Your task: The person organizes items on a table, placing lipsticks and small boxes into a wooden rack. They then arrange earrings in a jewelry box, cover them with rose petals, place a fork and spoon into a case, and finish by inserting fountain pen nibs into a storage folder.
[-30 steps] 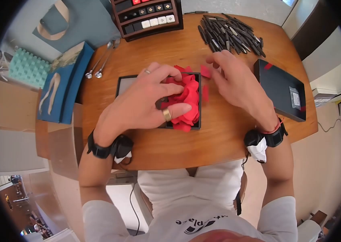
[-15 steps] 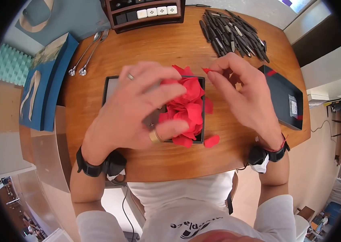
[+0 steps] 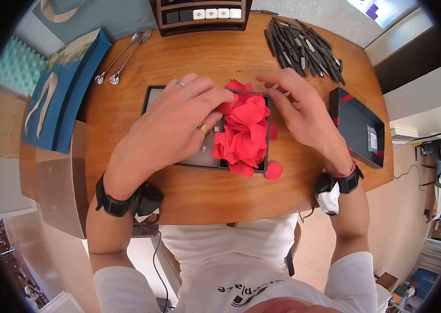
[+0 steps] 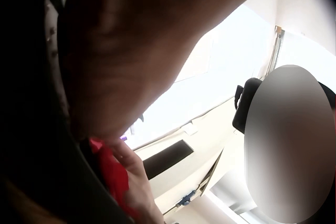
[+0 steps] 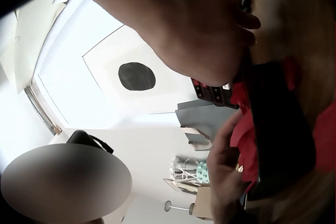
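Bunched red petals (image 3: 246, 130) fill the right part of a shallow black box (image 3: 179, 166) on the table. My left hand (image 3: 166, 120) reaches over the box's grey insert (image 3: 189, 155) and pinches a red petal (image 3: 227, 107) at the bunch's left side. Two small shiny pieces sit on the insert beside the thumb. Just off the box's right edge is my right hand (image 3: 304, 107), its fingers bent and apart, with nothing seen between them. One loose petal (image 3: 274, 170) lies on the table by the box's near right corner. In the right wrist view, petals (image 5: 244, 145) spill over the box wall.
A black box lid (image 3: 358, 128) with a small packet in it lies at right. Behind are a pile of black pens (image 3: 304, 49) and a dark wooden rack (image 3: 205, 26). A spoon and fork (image 3: 132, 55) and a blue gift bag (image 3: 66, 91) are at left.
My left hand's thumb and fingers have drawn together on a petal. The right hand, which pinched a petal half a second ago, has moved slightly toward the box and no longer shows it.
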`<state>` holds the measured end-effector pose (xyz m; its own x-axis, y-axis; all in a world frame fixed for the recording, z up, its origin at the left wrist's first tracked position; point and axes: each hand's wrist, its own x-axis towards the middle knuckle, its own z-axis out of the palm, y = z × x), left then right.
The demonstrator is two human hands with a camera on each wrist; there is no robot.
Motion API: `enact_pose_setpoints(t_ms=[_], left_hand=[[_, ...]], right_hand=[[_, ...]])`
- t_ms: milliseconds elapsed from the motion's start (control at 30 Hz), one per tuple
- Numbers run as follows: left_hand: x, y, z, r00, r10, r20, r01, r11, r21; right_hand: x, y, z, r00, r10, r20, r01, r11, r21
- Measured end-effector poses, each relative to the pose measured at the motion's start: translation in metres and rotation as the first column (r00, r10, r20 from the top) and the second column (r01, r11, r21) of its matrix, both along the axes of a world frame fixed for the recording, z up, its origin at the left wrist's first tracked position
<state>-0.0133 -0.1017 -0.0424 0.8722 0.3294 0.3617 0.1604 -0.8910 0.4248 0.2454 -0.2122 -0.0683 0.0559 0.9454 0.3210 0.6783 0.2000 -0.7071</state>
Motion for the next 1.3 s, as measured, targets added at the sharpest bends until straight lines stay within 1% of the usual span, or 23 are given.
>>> enact_pose_setpoints(t_ms=[67,133,167,233,300,333,367,433,500,567,600,667,700,800,867,933,967,1000,1033,1067,1167,1233,1300], left_hand=[[0.002,0.003,-0.005,0.998,-0.022,0.056,0.019,0.999,0.043],[0.003,0.004,-0.007,0.990,-0.057,0.130,0.047,0.996,0.076],[0.004,0.004,-0.005,0.988,-0.061,0.139,0.051,0.996,0.072],[0.006,-0.001,-0.001,0.966,-0.116,0.233,0.119,0.993,-0.002],[0.008,-0.006,-0.003,0.962,-0.172,0.211,0.176,0.984,-0.001],[0.008,-0.008,-0.003,0.956,-0.220,0.194,0.220,0.975,0.023],[0.007,-0.011,0.001,0.955,-0.229,0.187,0.230,0.973,0.013],[0.003,-0.018,0.010,0.993,-0.099,0.071,0.113,0.968,-0.224],[0.002,-0.015,0.007,0.992,-0.100,0.082,0.116,0.968,-0.224],[0.002,-0.012,0.009,0.991,-0.101,0.089,0.118,0.970,-0.211],[0.003,-0.014,0.011,0.983,-0.148,0.104,0.163,0.975,-0.153],[0.004,-0.014,0.010,0.974,-0.196,0.118,0.207,0.973,-0.097],[0.003,-0.012,0.008,0.981,-0.181,0.066,0.185,0.980,-0.068],[0.003,-0.009,0.001,0.990,-0.144,-0.003,0.144,0.990,0.011],[0.005,-0.011,0.001,0.992,-0.125,-0.022,0.126,0.990,0.067],[0.007,-0.019,0.006,1.000,-0.026,0.002,0.026,0.999,0.021],[0.007,-0.021,0.011,1.000,-0.029,-0.003,0.029,0.999,0.025],[0.007,-0.023,0.017,0.999,0.024,-0.022,-0.026,0.993,-0.111],[0.006,-0.023,0.020,0.996,0.077,-0.047,-0.086,0.966,-0.243],[0.005,-0.021,0.020,0.996,0.078,-0.052,-0.089,0.967,-0.241],[0.001,-0.016,0.016,0.992,0.027,-0.122,-0.050,0.981,-0.189],[0.002,-0.013,0.012,0.983,-0.172,-0.060,0.169,0.984,-0.055],[0.003,-0.014,0.014,0.974,-0.220,-0.047,0.218,0.975,-0.043]], right_hand=[[0.008,0.006,-0.006,0.995,0.103,-0.013,-0.104,0.994,-0.039],[0.010,0.009,-0.005,0.992,0.125,-0.023,-0.126,0.992,-0.025],[0.010,0.011,-0.003,0.988,0.147,-0.046,-0.148,0.989,-0.009],[0.013,0.014,-0.002,0.983,0.182,0.027,-0.180,0.982,-0.055],[0.009,0.017,-0.002,0.946,0.321,-0.035,-0.323,0.943,-0.075],[0.011,0.022,-0.014,0.930,0.366,0.039,-0.368,0.928,0.061],[0.012,0.021,-0.014,0.934,0.357,0.028,-0.358,0.932,0.056],[0.013,0.019,-0.009,0.931,0.349,0.105,-0.347,0.937,-0.032],[0.009,0.015,-0.005,0.940,0.324,0.107,-0.322,0.946,-0.036],[0.005,0.007,0.007,0.975,0.217,0.040,-0.204,0.956,-0.212],[0.006,0.005,0.009,0.977,0.211,0.032,-0.201,0.958,-0.203],[0.011,0.001,0.009,0.963,0.173,0.206,-0.131,0.971,-0.202],[0.011,0.000,0.009,0.964,0.171,0.203,-0.129,0.971,-0.203],[0.014,-0.003,0.003,0.967,0.121,0.222,-0.089,0.985,-0.147],[0.011,-0.002,-0.006,0.961,0.083,0.263,-0.094,0.995,0.029],[0.011,-0.007,-0.003,0.951,0.083,0.297,-0.086,0.996,-0.003],[0.009,-0.010,0.000,0.938,0.092,0.333,-0.083,0.996,-0.039],[0.007,-0.013,0.006,0.940,0.089,0.330,-0.082,0.996,-0.035],[0.006,-0.016,0.013,0.939,0.132,0.319,-0.089,0.985,-0.145],[0.004,-0.018,0.018,0.937,0.175,0.303,-0.097,0.962,-0.255],[0.005,-0.023,0.022,0.938,0.200,0.283,-0.110,0.946,-0.305],[0.005,-0.027,0.033,0.939,0.221,0.265,-0.112,0.921,-0.372],[0.005,-0.031,0.035,0.939,0.240,0.246,-0.114,0.893,-0.436]])
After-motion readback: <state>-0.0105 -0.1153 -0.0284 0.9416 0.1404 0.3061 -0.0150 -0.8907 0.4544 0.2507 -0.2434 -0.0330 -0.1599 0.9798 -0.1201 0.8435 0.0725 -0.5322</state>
